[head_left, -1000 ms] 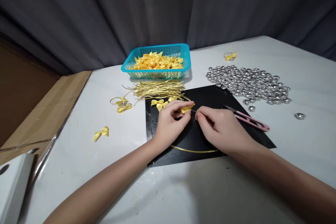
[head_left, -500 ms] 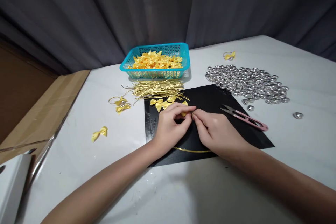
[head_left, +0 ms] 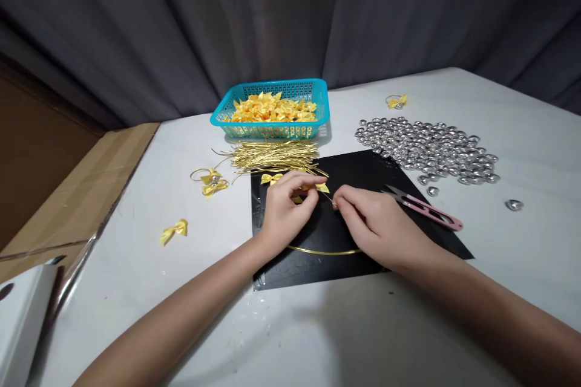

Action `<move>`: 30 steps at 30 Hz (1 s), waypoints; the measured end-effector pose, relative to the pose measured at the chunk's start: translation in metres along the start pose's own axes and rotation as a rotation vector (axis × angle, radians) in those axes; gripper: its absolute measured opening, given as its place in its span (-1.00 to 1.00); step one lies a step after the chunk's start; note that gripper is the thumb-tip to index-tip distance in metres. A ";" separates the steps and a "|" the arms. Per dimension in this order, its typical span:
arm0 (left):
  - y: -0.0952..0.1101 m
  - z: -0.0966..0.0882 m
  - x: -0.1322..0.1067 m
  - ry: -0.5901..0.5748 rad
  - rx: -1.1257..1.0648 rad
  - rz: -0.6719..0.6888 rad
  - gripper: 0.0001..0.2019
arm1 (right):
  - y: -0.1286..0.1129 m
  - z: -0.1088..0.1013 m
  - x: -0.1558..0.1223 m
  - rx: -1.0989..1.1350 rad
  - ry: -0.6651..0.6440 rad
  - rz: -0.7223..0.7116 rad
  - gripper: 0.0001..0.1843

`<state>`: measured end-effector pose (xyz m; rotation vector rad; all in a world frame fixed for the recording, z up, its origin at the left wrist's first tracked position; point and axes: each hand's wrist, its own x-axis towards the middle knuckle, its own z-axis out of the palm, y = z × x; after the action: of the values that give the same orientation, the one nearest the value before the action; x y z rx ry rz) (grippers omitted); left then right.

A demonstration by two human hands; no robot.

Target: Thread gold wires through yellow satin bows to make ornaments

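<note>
Over the middle of the black sheet (head_left: 308,272), the left hand (head_left: 293,205) curls thumb and forefinger around a yellow bow (head_left: 323,188), apparently pinching it, while the right hand (head_left: 379,224) has its fingertips closed on the end of a thin strand (head_left: 327,198) that runs to the bow. The step in hand looks like drawing or winding that strand at the bow; the next move seems to call for a steady left pinch and a light, even pull from the right. A gold curved cord (head_left: 323,252) lies toward the sheet's front edge, and pink snips (head_left: 431,210) straddle its right edge. Loose bows (head_left: 271,179) sit near its back left corner, with gold strands (head_left: 275,156) just beyond. Farther out, a blue basket (head_left: 267,126) of bows stands near the desk's (head_left: 290,344) back edge, silver hearts (head_left: 429,148) spread toward the right, and a lone bow (head_left: 173,231) lies near the left edge.
</note>
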<state>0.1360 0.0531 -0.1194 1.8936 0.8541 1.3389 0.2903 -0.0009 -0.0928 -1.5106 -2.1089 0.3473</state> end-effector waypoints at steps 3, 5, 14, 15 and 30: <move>-0.003 -0.002 0.002 0.005 0.028 0.034 -0.75 | 0.003 -0.001 0.000 0.023 -0.017 -0.026 -0.75; -0.004 -0.003 0.002 0.000 0.029 0.042 -0.75 | 0.006 0.001 0.000 0.040 -0.025 -0.041 -0.78; -0.005 -0.003 0.001 -0.034 0.079 0.134 -0.75 | 0.008 0.010 0.001 0.146 -0.025 0.029 -0.74; -0.005 -0.003 0.001 -0.043 0.101 0.160 -0.75 | 0.008 0.011 0.001 0.174 -0.033 0.053 -0.74; 0.000 0.000 -0.010 -0.082 0.299 0.418 -0.81 | 0.004 0.025 -0.001 0.461 0.019 0.211 -0.70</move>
<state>0.1336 0.0449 -0.1246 2.4454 0.6675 1.4182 0.2796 0.0021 -0.1157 -1.4433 -1.7007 0.8295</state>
